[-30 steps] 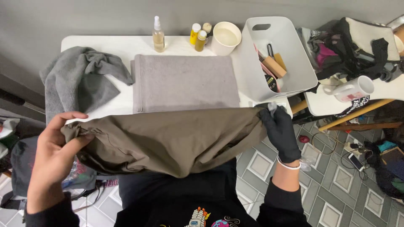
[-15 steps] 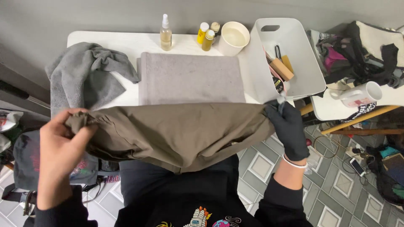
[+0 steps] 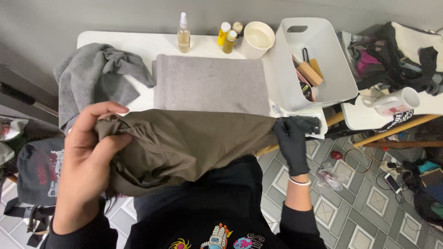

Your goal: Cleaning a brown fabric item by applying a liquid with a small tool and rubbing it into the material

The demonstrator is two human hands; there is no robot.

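The bare left hand [image 3: 90,161] is closed on a bunched end of the olive cloth [image 3: 194,143]. The black-gloved right hand [image 3: 291,140] pinches the opposite end. The cloth hangs stretched between them, in front of the white table [image 3: 138,44].

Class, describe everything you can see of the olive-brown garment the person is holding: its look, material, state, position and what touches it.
The olive-brown garment is a soft, matte woven cloth, plain and unprinted. It hangs stretched between both hands in front of the person's body, at the near edge of the white table. The bare left hand bunches its left end into tight gathers; the black-gloved right hand pinches its right end. Its top edge runs fairly taut, while the lower part sags in loose folds against the black top. Which kind of garment it is cannot be told.
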